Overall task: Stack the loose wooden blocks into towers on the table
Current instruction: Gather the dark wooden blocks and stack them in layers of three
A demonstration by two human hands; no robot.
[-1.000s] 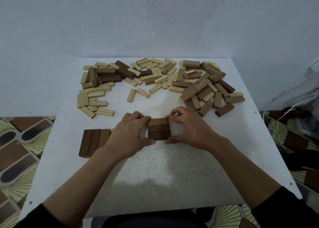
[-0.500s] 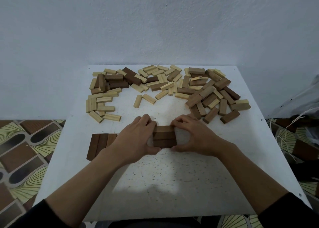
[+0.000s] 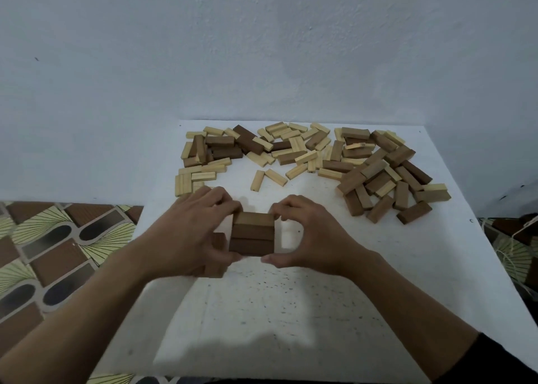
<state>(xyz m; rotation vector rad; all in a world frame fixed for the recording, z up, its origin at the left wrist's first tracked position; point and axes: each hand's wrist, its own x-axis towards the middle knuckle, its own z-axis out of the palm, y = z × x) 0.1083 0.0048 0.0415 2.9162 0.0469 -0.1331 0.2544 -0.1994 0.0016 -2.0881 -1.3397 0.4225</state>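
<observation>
From the head camera, three dark blocks lie side by side as one flat square near the middle of the white table, held between both hands. The left hand grips the square's left edge, fingers curled over the far side and thumb at the near corner. The right hand pinches its right edge the same way. Whether the square rests on the table or is lifted cannot be told. More dark blocks show partly under the left hand. Loose blocks, light and dark, lie scattered across the table's far side. A patterned floor shows at left.
</observation>
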